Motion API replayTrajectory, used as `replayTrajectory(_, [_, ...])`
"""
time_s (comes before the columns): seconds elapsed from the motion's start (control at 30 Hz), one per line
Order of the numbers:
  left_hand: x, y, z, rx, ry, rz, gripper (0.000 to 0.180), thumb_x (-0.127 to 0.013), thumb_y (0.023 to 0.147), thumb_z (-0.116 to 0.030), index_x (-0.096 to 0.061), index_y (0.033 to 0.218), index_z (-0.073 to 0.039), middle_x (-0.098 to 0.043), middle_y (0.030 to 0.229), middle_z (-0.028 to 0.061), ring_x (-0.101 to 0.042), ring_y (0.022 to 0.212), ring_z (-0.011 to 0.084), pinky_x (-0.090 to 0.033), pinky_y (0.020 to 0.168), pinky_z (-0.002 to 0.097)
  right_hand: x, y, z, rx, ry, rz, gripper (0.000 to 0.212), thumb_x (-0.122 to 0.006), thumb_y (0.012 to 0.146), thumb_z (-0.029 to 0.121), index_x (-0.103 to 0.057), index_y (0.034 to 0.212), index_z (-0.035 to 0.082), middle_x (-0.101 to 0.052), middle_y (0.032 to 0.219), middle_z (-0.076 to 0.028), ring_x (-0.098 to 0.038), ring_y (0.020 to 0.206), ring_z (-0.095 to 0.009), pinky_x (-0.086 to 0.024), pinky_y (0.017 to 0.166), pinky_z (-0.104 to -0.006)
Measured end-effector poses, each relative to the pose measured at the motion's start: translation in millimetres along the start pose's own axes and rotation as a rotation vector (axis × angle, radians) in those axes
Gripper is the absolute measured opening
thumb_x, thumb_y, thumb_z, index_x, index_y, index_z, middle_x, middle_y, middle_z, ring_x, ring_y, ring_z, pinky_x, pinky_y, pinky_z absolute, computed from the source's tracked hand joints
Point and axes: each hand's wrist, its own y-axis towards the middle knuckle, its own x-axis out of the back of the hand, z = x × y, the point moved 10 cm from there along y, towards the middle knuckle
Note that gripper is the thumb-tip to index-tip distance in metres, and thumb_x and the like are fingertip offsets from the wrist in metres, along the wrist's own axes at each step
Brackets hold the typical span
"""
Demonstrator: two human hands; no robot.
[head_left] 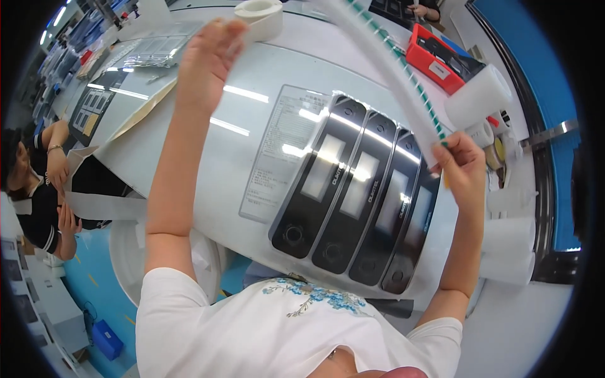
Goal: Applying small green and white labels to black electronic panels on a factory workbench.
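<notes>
My right hand point(463, 165) is closed in a pinch on the lower end of a long white strip point(397, 66) with a green-striped edge. From there the strip slants up and left, out of view at the top. My left hand point(211, 66), slightly smeared by motion, is raised over the far left of the table, fingers loosely curled and apart. Nothing shows in it. Close behind it stands a white tape roll point(259, 22). Below the strip, several black glossy panels point(343, 195) with pale rectangular windows lie side by side, nearest my right hand.
Beside the panels lies a printed sheet point(277, 154) on the glossy table point(183, 151). A red bin point(435, 60) and white rolls point(479, 94) line the right side. At the left a co-worker point(41, 183) handles white sheet material. A round white bin point(126, 252) stands below the table edge.
</notes>
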Motion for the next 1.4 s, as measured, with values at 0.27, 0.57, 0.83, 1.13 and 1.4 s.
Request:
replayTrajectory(0.27, [-139.3,-153.0,105.8,0.820,0.207,0.579,0.052,-0.049,0.098,-0.055,-0.059,0.072,-0.010,-0.047,0.057,-0.0019,-0.041,0.052,0.0065,-0.031,0.049,0.0220,-109.9,-36.8,-0.1,-0.183,0.308,0.458,0.012,-0.069,0.090,0.006,-0.062,0.095,-0.002,-0.065,0.083,-0.006,-0.065,0.070,-0.010,-0.055,0.062,-0.0238])
replayTrajectory(0.57, [-52.1,-164.0,138.8,0.726,0.020,-0.001,0.060,-0.034,0.105,-0.049,-0.048,0.140,-0.002,-0.053,0.137,0.0097,-0.044,0.131,0.0180,-0.028,0.115,0.0314,87.3,25.4,-170.8,-0.251,-0.493,-0.043,0.055,-0.042,0.103,0.046,-0.062,0.110,-0.005,-0.067,0.101,-0.011,-0.060,0.100,-0.021,-0.042,0.093,-0.0319])
replayTrajectory(0.83, [-61.2,-186.4,128.1,0.728,0.102,0.008,0.057,-0.026,0.107,-0.046,-0.046,0.143,-0.006,-0.050,0.140,0.0133,-0.045,0.131,0.0201,-0.029,0.115,0.0321,69.4,35.5,-175.1,-0.368,-0.642,0.079,0.057,-0.043,0.101,0.044,-0.060,0.091,-0.009,-0.062,0.082,-0.017,-0.055,0.080,-0.024,-0.044,0.079,-0.0377])
replayTrajectory(1.13, [-90.5,-96.1,106.6,0.331,0.482,0.379,0.054,-0.029,0.107,-0.045,-0.056,0.134,-0.007,-0.065,0.101,0.0050,-0.057,0.089,0.0107,-0.046,0.086,0.0251,-99.3,86.4,-19.9,0.592,-0.695,0.312,0.031,-0.071,0.077,0.006,-0.064,0.107,0.006,-0.063,0.104,-0.013,-0.060,0.101,-0.033,-0.049,0.087,-0.0395])
replayTrajectory(1.4, [-101.8,-115.7,150.4,0.575,0.391,0.612,0.053,-0.033,0.106,-0.042,-0.059,0.131,-0.004,-0.063,0.088,0.0005,-0.049,0.072,0.0064,-0.046,0.069,0.0225,-148.6,86.3,-23.5,1.036,-0.971,0.417,0.023,-0.070,0.074,0.009,-0.064,0.096,0.008,-0.058,0.082,-0.004,-0.058,0.080,-0.023,-0.049,0.070,-0.0353])
